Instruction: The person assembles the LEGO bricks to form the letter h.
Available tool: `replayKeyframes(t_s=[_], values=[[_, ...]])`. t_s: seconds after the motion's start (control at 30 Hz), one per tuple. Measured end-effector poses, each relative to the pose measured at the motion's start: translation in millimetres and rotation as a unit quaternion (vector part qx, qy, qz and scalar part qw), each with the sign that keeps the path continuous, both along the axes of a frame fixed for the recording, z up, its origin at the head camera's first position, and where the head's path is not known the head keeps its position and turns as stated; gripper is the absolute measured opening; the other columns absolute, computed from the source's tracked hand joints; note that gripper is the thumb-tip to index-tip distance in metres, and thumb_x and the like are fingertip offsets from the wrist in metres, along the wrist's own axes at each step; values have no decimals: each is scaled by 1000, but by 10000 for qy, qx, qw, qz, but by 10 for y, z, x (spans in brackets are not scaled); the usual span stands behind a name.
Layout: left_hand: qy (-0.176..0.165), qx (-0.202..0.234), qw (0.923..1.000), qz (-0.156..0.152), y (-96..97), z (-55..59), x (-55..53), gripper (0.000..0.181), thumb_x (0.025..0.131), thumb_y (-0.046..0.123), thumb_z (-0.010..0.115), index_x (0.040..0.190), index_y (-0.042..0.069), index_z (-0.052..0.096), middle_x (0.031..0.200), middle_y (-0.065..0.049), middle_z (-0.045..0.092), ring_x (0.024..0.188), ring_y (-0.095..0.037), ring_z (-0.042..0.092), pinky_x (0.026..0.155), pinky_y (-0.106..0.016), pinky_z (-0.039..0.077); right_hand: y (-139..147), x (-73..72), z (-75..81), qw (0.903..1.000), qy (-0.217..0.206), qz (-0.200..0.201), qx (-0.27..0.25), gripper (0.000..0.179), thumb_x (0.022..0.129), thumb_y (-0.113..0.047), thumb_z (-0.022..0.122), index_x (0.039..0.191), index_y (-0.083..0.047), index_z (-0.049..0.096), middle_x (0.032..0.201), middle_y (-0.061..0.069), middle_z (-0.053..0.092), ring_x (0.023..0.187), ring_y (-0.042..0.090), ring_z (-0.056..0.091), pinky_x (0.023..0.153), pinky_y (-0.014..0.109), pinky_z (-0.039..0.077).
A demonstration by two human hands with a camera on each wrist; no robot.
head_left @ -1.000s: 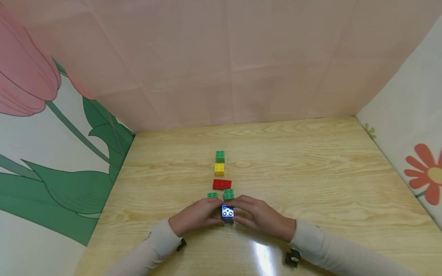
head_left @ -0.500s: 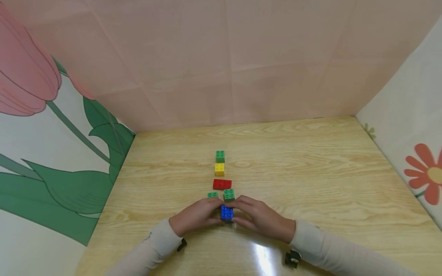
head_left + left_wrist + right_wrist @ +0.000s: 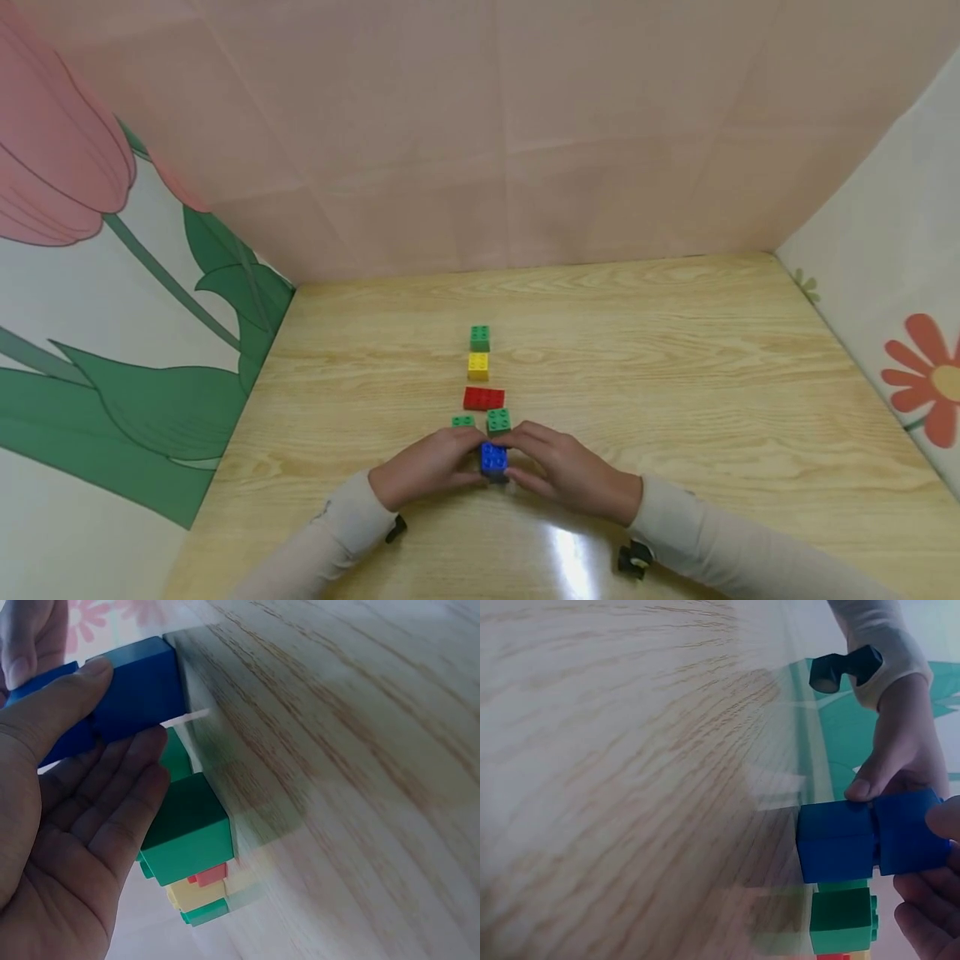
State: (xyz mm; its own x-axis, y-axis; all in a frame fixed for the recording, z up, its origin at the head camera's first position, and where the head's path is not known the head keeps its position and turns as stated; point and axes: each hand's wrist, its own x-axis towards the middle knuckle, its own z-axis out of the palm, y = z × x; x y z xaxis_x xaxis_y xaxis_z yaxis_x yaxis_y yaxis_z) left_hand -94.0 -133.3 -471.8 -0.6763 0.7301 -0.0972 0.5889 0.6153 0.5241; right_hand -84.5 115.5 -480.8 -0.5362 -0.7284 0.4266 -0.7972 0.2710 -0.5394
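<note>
lower centre of frame, on bench (image 3: 675,375): blue studded plastic brick (image 3: 493,458) stacked on lower blue plastic brick (image 3: 834,844). left hand (image 3: 429,468) pinches lower, right hand (image 3: 566,473) upper. i judge joining step; next needs even press.

Head view looks forward and down; close wrist views share the blue blocks (image 3: 837,841).

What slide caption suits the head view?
Both hands grip stacked blue toy bricks; three green toy bricks, a red brick and a yellow brick lie beyond on the wood-grain table.
</note>
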Motion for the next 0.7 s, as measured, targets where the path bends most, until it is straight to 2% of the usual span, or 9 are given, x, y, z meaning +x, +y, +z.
replayKeyframes(t_s=[0.2,0.5,0.7], values=[[99,-69,9999,7,9,1,-6,41,87,33,75,122,16,62,111,10,64,98,0,58,85,-16,49,11,-9,-20,10000,-14,-74,51,45,94,-20,67,136,-15,53,125,-5,56,110,7,57,89,22,51],[-90,-94,9999,85,11,26,-1,41,86,30,75,122,15,62,111,9,64,98,0,59,85,-16,49,11,-4,-12,10000,-1,-44,44,44,94,-20,66,136,-15,54,125,-5,56,111,9,58,90,23,51],[-261,-59,9996,133,16,42,1,41,87,30,75,123,17,62,112,10,64,100,1,58,86,-16,49,16,7,21,9995,-184,-89,222,44,95,-22,65,137,-16,54,126,-5,55,113,7,56,91,23,50]])
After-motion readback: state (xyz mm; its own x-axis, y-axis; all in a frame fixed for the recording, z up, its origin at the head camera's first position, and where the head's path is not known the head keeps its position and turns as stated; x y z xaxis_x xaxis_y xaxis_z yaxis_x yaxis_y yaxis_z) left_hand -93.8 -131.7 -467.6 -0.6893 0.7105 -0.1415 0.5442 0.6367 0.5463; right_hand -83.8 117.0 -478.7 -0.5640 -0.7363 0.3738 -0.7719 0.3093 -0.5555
